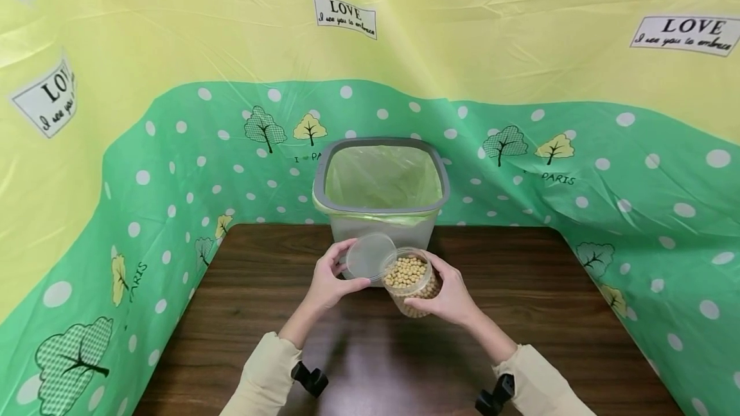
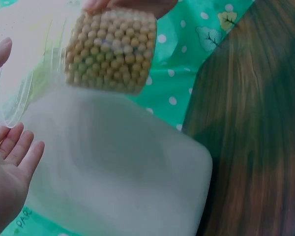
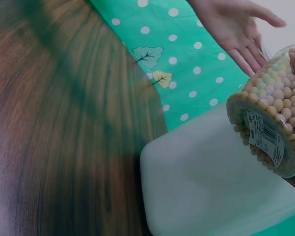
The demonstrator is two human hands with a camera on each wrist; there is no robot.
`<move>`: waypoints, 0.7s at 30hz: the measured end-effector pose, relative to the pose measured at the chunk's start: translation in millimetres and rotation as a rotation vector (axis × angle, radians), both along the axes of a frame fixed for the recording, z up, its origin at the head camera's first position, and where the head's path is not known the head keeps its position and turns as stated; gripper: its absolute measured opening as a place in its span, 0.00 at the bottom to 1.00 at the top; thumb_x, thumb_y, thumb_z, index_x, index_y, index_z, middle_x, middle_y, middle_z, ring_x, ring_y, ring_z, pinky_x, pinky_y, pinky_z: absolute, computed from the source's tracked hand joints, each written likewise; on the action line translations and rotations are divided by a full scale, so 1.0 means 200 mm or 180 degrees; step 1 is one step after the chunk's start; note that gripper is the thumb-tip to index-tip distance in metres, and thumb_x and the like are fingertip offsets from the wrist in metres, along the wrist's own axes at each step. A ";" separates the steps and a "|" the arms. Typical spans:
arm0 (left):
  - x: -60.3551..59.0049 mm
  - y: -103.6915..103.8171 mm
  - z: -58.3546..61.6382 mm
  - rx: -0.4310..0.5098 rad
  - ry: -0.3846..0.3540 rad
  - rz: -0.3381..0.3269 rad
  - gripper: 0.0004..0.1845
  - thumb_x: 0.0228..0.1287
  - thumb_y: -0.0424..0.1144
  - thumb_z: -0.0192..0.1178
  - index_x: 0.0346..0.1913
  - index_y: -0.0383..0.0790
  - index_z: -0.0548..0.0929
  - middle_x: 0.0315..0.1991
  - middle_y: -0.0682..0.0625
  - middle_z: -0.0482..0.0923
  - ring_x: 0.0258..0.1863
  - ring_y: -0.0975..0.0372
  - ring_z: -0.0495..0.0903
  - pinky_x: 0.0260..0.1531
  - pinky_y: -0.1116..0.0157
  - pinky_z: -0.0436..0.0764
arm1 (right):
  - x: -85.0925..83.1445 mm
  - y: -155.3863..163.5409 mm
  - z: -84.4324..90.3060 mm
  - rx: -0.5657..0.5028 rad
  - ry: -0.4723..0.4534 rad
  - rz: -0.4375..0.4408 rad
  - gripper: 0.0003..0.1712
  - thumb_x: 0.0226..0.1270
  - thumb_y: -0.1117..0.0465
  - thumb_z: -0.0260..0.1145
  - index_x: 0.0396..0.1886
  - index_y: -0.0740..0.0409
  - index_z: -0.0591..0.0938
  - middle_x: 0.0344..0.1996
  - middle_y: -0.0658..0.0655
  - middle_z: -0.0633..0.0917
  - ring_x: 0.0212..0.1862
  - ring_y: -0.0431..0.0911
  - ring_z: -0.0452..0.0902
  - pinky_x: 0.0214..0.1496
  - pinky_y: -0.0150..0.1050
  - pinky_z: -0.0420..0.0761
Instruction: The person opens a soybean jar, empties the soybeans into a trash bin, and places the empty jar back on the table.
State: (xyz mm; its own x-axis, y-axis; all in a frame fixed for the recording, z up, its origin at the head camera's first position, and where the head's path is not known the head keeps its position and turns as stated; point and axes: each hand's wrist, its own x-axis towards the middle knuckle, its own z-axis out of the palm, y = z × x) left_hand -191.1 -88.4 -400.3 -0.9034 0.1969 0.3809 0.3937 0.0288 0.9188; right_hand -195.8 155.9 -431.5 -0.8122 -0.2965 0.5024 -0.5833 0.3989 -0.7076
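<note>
My left hand [image 1: 328, 282] holds a round translucent lid [image 1: 370, 257] by its edge, between the thumb and fingers. My right hand [image 1: 455, 297] grips a clear jar [image 1: 429, 289] around its side. Round tan beans [image 1: 406, 271], like soybeans, fill most of the jar, which is uncovered and tilted with its mouth toward the lid. In the head view the lid overlaps the jar's rim. A white label with a barcode [image 3: 265, 136] shows on the jar's base in the right wrist view. Both hands are in front of a grey bin [image 1: 407, 231], below its rim in the head view.
The bin has a dark grey rim [image 1: 381, 209] and a light green liner bag [image 1: 381, 175]. It stands at the back of a dark wooden table [image 1: 248, 320]. Behind and beside the table hangs a green and yellow printed sheet [image 1: 191, 146].
</note>
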 end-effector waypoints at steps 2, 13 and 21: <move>0.00 -0.03 -0.02 -0.0033 0.0039 0.0061 0.35 0.40 0.18 0.66 0.57 0.22 0.67 0.55 0.32 0.69 0.51 0.62 0.70 0.47 0.66 0.75 | 0.02 0.00 0.04 -0.0030 0.0058 0.0015 0.48 0.30 0.64 0.80 0.58 0.63 0.71 0.51 0.59 0.78 0.51 0.50 0.73 0.52 0.23 0.67; 0.00 -0.23 -0.22 -0.0376 0.0033 0.0537 0.37 0.36 0.25 0.72 0.55 0.26 0.71 0.51 0.37 0.72 0.50 0.53 0.72 0.49 0.64 0.75 | 0.10 0.03 0.12 -0.0119 0.0028 -0.0013 0.46 0.31 0.68 0.78 0.57 0.69 0.70 0.50 0.65 0.77 0.50 0.56 0.73 0.50 0.22 0.68; -0.07 -0.42 -0.51 -0.0897 -0.0212 0.1095 0.39 0.35 0.36 0.76 0.56 0.34 0.72 0.51 0.43 0.73 0.48 0.54 0.75 0.45 0.61 0.77 | 0.10 0.06 0.10 -0.0166 -0.0023 -0.0109 0.46 0.32 0.69 0.78 0.58 0.68 0.70 0.50 0.65 0.77 0.50 0.57 0.73 0.49 0.21 0.69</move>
